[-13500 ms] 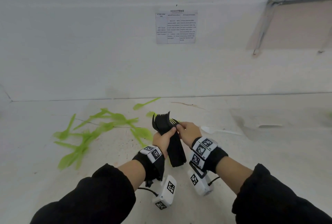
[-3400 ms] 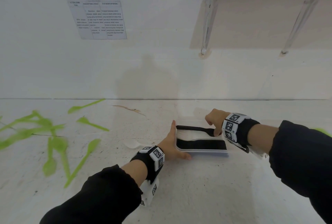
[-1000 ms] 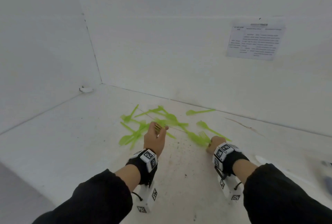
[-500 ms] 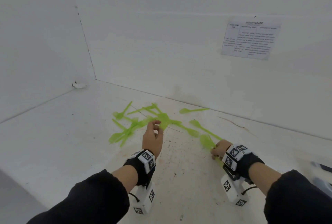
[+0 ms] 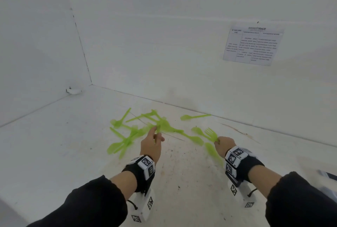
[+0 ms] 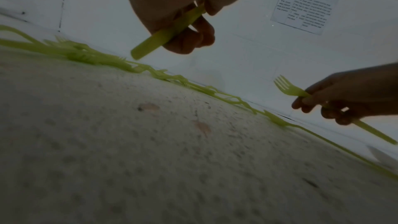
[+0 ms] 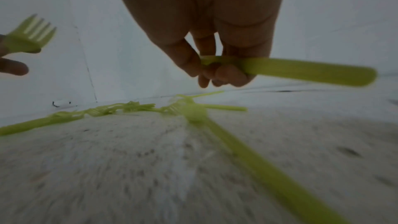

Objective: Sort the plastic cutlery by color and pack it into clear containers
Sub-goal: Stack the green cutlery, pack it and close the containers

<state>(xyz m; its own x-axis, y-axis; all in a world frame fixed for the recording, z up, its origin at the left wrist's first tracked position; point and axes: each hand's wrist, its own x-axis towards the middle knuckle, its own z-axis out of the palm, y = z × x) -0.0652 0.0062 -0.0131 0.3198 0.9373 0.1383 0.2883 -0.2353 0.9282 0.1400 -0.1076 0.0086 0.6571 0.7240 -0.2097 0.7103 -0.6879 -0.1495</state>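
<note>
A translucent lime-green plastic fork (image 5: pixel 211 133) is gripped at its neck by the curled fingers of the right hand (image 5: pixel 224 144), its four thin tines raised clear of the surface and its flat, round-ended handle seen sticking out past the fingers in the right wrist view. A second green piece (image 6: pixel 170 30), a flat, strap-like plastic handle with a squared tip, is pinched between the thumb and curled fingers of the left hand (image 5: pixel 151 145); in the right wrist view fork tines are seen above that hand. Beyond the left hand, a loose, criss-crossed heap of green cutlery (image 5: pixel 135 130) is spread on the white table (image 5: pixel 54 154), spoons and forks overlapping, with single pieces lying apart towards the right and one spoon (image 5: pixel 194 117) near the back wall. The table top is shown as matt, rough and speckled with dark flecks. A printed paper sheet (image 5: pixel 253 45) is fixed to the smooth white wall.
</note>
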